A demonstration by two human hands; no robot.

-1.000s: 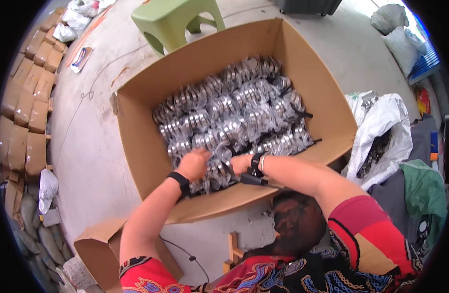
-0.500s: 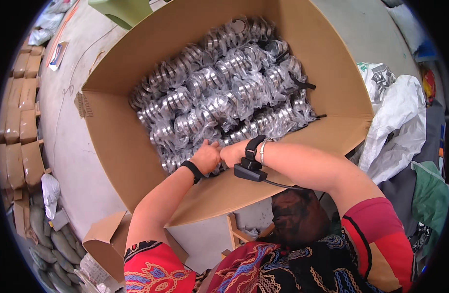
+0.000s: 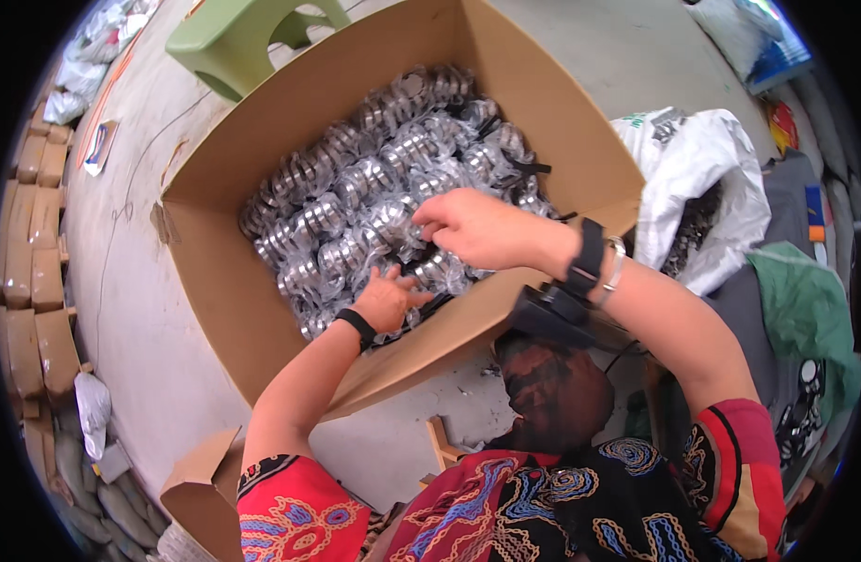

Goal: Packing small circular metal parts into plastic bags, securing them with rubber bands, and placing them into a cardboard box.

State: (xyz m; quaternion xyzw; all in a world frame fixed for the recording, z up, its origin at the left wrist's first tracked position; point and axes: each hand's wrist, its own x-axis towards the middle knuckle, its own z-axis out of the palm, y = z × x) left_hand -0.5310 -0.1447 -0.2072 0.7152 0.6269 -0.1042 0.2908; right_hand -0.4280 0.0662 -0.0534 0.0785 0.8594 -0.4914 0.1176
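Note:
A large open cardboard box (image 3: 552, 89) stands in front of me. Inside lie rows of round, shiny metal pieces wrapped in clear plastic (image 3: 365, 183), with black strips (image 3: 532, 168) poking out at the right. My left hand (image 3: 385, 300) rests on the wrapped pieces by the near wall, its fingers spread and nothing seen in them. Over the middle of the rows hovers my right hand (image 3: 482, 229), palm down, its fingers loosely bent and apart. Nothing shows in its grasp, though its palm is hidden. A dark gap lies between the two hands.
A green plastic stool (image 3: 226, 47) stands beyond the box. White sacks (image 3: 721, 178) and green cloth (image 3: 801, 300) are at the right. Stacked cartons (image 3: 37, 234) line the left side. Nearer lie a smaller open carton (image 3: 201, 478) and a wooden frame (image 3: 442, 442).
My right hand has lifted away from my left, up and to the right. My left hand's fingers have spread. The view has shifted, showing more of the stool.

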